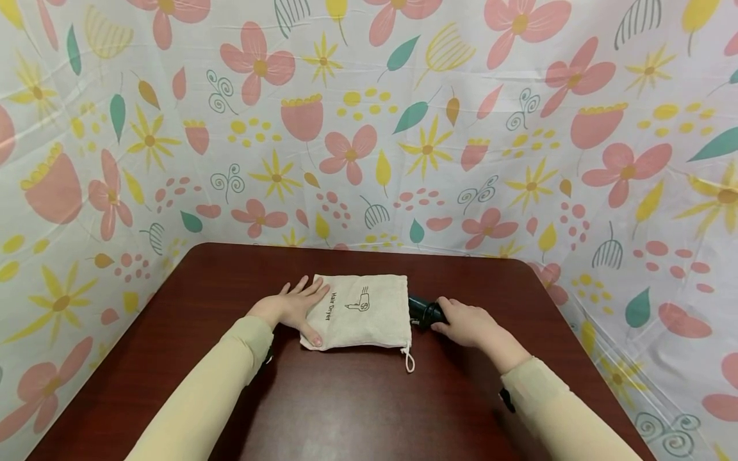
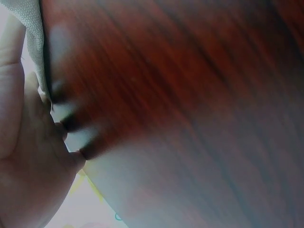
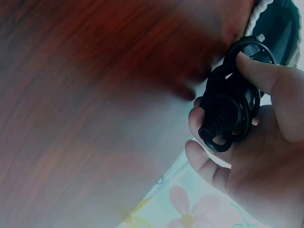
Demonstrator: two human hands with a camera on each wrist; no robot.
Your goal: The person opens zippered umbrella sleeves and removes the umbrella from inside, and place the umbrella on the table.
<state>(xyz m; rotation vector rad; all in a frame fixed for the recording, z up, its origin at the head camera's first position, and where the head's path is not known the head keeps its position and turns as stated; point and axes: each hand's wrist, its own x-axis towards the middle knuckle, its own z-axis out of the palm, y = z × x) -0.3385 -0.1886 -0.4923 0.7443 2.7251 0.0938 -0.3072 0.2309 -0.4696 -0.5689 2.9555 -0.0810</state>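
Observation:
A cream cloth drawstring bag (image 1: pixel 375 330), printed "Hair Dryer" with a small dryer drawing, lies flat on the table. My left hand (image 1: pixel 293 310) rests on its left end, fingers spread and thumb near the lower corner. At the right-hand mouth, a dark hair dryer (image 1: pixel 419 307) sticks out, its other end hidden inside the cloth. My right hand (image 1: pixel 469 324) grips the protruding end together with its coiled black cord (image 3: pixel 247 102). In the right wrist view, fingers and thumb curl round these loops. The left wrist view catches only a sliver of bag cloth (image 2: pixel 34 35).
The dark red-brown wooden table (image 1: pixel 346 410) has rounded far corners. A white drawstring loop (image 1: pixel 410 362) hangs from the bag's mouth onto the tabletop. Flower-printed cloth (image 1: pixel 357 160) stands behind the table and along both sides.

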